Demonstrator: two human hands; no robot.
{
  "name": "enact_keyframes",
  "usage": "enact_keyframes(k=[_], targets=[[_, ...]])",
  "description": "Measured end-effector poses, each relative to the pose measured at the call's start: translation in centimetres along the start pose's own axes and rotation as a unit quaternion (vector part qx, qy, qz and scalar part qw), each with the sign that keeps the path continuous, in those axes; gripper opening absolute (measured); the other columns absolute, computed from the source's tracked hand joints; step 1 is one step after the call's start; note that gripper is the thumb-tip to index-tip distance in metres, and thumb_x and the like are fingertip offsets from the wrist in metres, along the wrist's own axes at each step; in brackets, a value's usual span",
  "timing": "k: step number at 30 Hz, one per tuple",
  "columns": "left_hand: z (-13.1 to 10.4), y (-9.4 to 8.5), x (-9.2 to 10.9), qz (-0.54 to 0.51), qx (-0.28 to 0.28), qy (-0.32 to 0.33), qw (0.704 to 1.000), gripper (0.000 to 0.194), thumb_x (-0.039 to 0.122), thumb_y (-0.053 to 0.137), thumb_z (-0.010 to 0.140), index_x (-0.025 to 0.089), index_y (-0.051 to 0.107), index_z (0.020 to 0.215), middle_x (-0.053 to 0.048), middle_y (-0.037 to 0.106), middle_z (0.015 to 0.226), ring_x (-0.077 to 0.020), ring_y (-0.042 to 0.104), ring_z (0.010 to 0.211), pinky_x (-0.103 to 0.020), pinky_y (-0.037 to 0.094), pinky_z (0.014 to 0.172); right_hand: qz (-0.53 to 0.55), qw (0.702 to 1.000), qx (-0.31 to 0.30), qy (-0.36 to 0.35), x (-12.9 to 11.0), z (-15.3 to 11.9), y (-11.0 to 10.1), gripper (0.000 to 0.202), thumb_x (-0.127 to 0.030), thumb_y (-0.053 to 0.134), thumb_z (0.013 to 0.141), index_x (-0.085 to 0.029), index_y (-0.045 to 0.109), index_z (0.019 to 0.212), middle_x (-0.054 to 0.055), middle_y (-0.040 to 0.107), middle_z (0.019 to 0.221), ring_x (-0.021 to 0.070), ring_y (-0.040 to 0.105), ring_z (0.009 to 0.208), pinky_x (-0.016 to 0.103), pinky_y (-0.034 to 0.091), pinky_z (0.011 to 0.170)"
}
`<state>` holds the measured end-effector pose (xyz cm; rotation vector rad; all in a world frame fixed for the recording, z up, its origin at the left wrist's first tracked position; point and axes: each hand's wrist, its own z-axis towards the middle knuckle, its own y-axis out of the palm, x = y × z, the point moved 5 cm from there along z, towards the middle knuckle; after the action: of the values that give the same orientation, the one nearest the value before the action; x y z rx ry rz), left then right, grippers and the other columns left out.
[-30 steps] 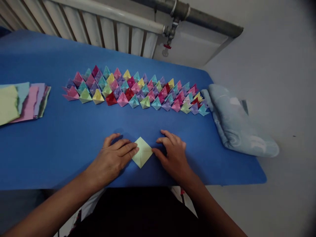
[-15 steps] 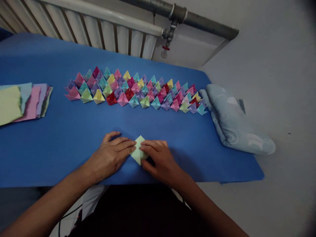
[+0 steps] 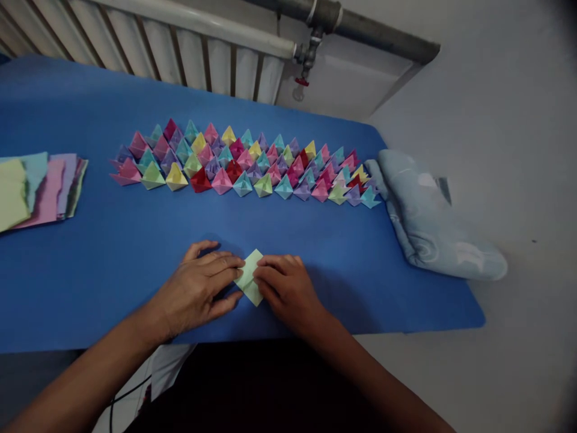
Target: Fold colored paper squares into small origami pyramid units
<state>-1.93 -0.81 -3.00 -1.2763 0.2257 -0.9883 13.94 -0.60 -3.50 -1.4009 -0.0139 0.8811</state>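
Note:
A small pale green folded paper [image 3: 251,278] lies diamond-shaped on the blue table, close to its front edge. The fingertips of my left hand [image 3: 205,282] press on its left corner, and the thumb sits at its lower left side. Closed on the right side of the paper is my right hand [image 3: 288,288], with thumb and fingers pinching a fold; they cover that corner. Beyond my hands stand several rows of folded paper pieces [image 3: 264,185] in pink, blue, purple, yellow, green and red.
On the left lies a stack of coloured paper sheets [image 3: 47,192]. A folded grey-blue blanket [image 3: 433,222] rests at the table's right end against the wall. Behind the blue table [image 3: 148,240] are a white radiator [image 3: 193,57] and a pipe with a red valve [image 3: 302,81].
My right thumb has moved up toward the fingers, onto the paper's right side. The left thumb has come out beside the lower left edge. More of the paper's lower part shows.

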Motion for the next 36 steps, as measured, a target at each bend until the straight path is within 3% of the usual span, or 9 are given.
enact_keyframes(k=[4,9,24,36], targets=[[-0.01,0.10,-0.09,0.002,0.009,-0.007,1.000,0.017,0.029,0.056,0.088,0.021,0.064,0.102,-0.004,0.070,0.112,-0.0201,0.065,0.101,-0.046,0.035,0.102,0.007,1.000,-0.005,0.003,-0.03,0.02,-0.02,0.017,-0.022,0.056,0.089,-0.025,0.066,0.103,0.004,0.067,0.109,0.0189,0.058,0.095,0.035,0.038,0.080],[0.10,0.15,-0.08,0.008,0.004,0.000,1.000,0.017,0.031,0.056,0.088,0.020,0.064,0.099,-0.004,0.071,0.111,-0.0202,0.065,0.100,-0.047,0.035,0.102,-0.004,1.000,-0.017,-0.002,0.02,-0.04,0.13,0.014,-0.025,0.054,0.091,-0.025,0.068,0.092,0.003,0.065,0.111,0.0189,0.057,0.097,0.035,0.037,0.082],[-0.07,0.17,-0.22,0.026,0.039,0.004,0.999,0.017,0.020,0.049,0.094,0.022,0.066,0.095,-0.001,0.072,0.109,-0.0164,0.067,0.098,-0.043,0.035,0.103,0.007,1.000,-0.003,0.020,0.11,0.17,0.14,0.011,-0.019,0.056,0.088,-0.023,0.066,0.092,0.003,0.068,0.106,0.0182,0.059,0.093,0.035,0.039,0.080],[0.47,0.10,-0.58,-0.003,0.039,-0.069,0.997,0.011,0.024,0.052,0.093,0.022,0.062,0.090,-0.001,0.071,0.101,-0.0181,0.064,0.096,-0.047,0.032,0.101,0.025,0.998,0.016,0.063,0.18,0.45,0.29,0.006,-0.021,0.057,0.089,-0.020,0.063,0.088,0.004,0.069,0.103,0.0197,0.059,0.090,0.036,0.040,0.080]])
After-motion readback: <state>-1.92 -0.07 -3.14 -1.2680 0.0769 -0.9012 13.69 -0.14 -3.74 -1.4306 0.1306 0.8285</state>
